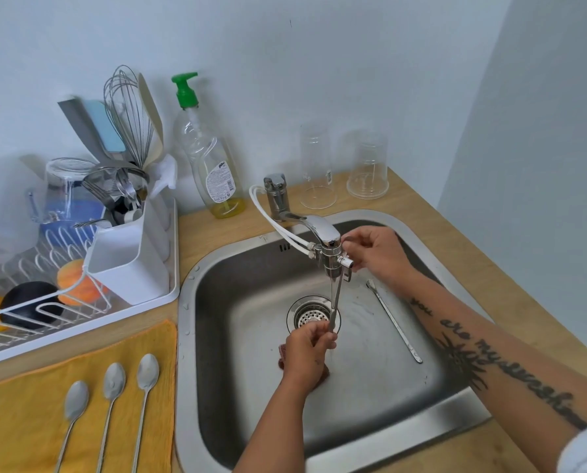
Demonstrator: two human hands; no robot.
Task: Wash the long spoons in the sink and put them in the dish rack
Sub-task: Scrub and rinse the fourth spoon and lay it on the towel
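My left hand (307,349) pinches a long spoon (335,302) upright under the faucet (323,230), right hand (375,254) grips its tip, steel sink (251,268) in wood counter (217,230), pale wall (319,63), dish rack (175,254) left; forearm tattoo (490,356) reads "you are my sunshine".

The sink (404,435) is set into the counter (217,227), with the faucet (323,233) behind it reaching over the basin. Left of the sink stands the dish rack (174,268), a utensil holder (128,264) in its near right corner; before the rack lies a towel (29,421) carrying three spoons (114,385) side by side. A soap bottle (213,165) stands behind, between rack and faucet, and two cups (316,165) stand right of the faucet. Under the spout the left hand (307,349) holds a long spoon (334,308) above the drain (311,314); the right hand (377,254) grips the faucet's head. Another spoon (393,320) lies right of the drain.
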